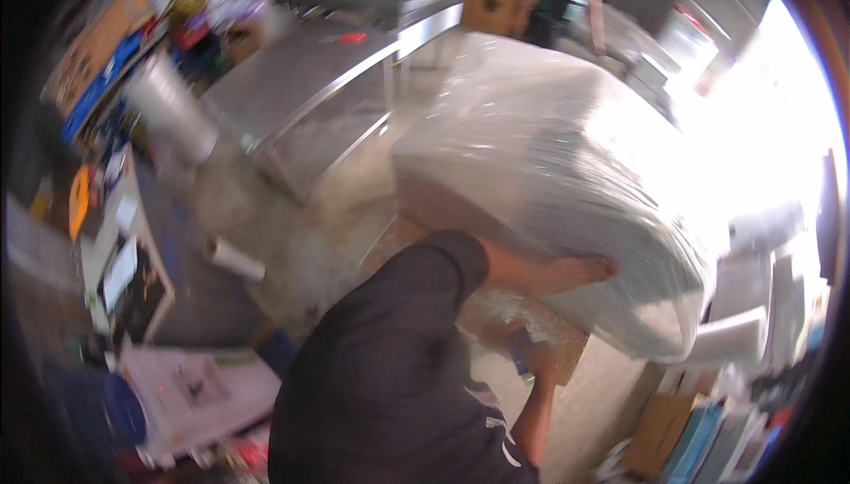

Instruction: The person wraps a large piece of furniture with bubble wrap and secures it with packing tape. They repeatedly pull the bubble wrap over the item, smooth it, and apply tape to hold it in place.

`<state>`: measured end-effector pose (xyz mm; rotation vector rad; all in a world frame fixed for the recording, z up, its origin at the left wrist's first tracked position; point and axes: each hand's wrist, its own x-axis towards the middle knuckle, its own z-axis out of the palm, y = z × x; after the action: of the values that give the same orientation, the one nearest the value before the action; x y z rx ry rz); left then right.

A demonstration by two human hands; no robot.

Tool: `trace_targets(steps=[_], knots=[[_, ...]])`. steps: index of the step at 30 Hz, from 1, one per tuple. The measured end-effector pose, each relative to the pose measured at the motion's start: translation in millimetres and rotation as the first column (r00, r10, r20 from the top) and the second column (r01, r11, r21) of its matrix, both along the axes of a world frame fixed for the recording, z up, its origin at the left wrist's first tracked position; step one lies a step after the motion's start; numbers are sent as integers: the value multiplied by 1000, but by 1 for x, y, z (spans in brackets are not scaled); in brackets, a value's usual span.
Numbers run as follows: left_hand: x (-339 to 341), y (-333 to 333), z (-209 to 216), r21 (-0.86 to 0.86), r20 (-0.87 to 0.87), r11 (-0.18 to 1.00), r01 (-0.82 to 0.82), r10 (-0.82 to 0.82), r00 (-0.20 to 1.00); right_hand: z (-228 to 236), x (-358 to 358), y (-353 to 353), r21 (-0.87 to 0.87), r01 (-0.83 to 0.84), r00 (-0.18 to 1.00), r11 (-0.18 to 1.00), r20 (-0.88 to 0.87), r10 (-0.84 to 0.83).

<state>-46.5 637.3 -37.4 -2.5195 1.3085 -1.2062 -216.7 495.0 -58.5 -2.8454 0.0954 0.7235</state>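
Observation:
A large, bulky block (522, 121) wrapped in shiny clear plastic film stands in front of me. My left hand (571, 275) reaches across from a dark sleeve and rests against the wrapped side, its fingers stretched out. Lower down, my right hand (547, 363) is smeared by motion beside a small blue item (526, 348); whether it grips that item cannot be made out. Under the block's near edge shows a worn brown board (567, 335).
At the back left stands a metal-edged table (301, 63). A plastic-wrapped roll (173, 108) leans left of it, and a pale tube (235, 258) lies nearer. Cardboard and flat panels (660, 431) are stacked at lower right. Another person (562, 1) stands behind the block.

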Motion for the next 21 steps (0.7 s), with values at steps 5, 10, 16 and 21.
trace_targets(steps=[5,10,16,21], knots=[[-2,-14,-33,-376,-232,915,148,-247,941,-59,-9,7,180,-163,985,970,-27,170],[-15,-10,-57,-59,59,978,-200,203,977,-64,6,34,301,-205,979,931,72,192],[-33,-7,-66,-335,6,926,-174,187,982,-85,31,73,518,-375,912,768,356,205],[-43,-24,-60,-307,-290,944,-122,30,956,-104,40,89,435,-418,895,798,347,280]])
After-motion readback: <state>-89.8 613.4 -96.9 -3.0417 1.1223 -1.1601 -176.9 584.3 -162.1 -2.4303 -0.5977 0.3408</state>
